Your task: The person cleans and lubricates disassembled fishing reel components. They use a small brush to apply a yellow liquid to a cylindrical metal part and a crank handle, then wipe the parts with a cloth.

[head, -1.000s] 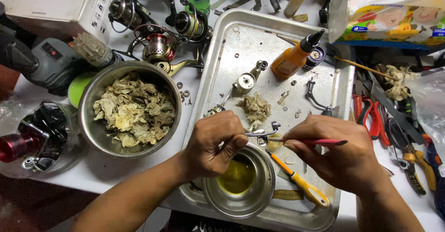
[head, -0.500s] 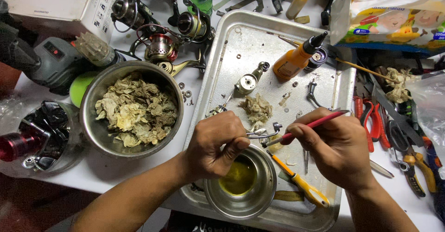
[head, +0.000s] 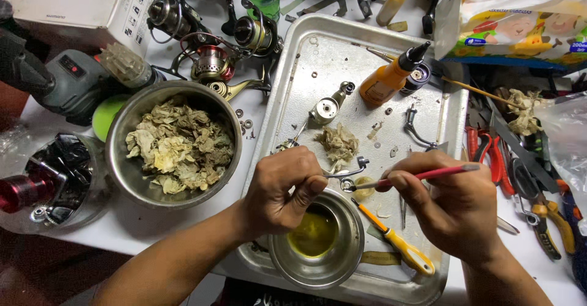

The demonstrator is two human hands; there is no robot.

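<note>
My left hand (head: pixel 282 190) pinches a small curved metal part (head: pixel 346 173) above a little steel bowl (head: pixel 342 263) of yellowish liquid. Held like a pencil in my right hand (head: pixel 455 205) is a red-handled brush (head: pixel 422 176), its tip touching the metal part's ringed end. Both hands hover over the near half of a metal tray (head: pixel 306 67). A crumpled dirty wad of tissue (head: pixel 337 143) lies on the tray just beyond the part.
On the tray are an orange squeeze bottle (head: pixel 386 80), a small reel piece (head: pixel 325 109), a yellow screwdriver (head: pixel 397 245) and loose washers. A big steel bowl (head: pixel 122 171) of used tissue stands left. Fishing reels (head: pixel 211 61) lie behind; pliers (head: pixel 483 147) and tools lie right.
The brush has tilted and its tip has come onto the metal part. Both hands shifted slightly; the left keeps holding the part over the small bowl.
</note>
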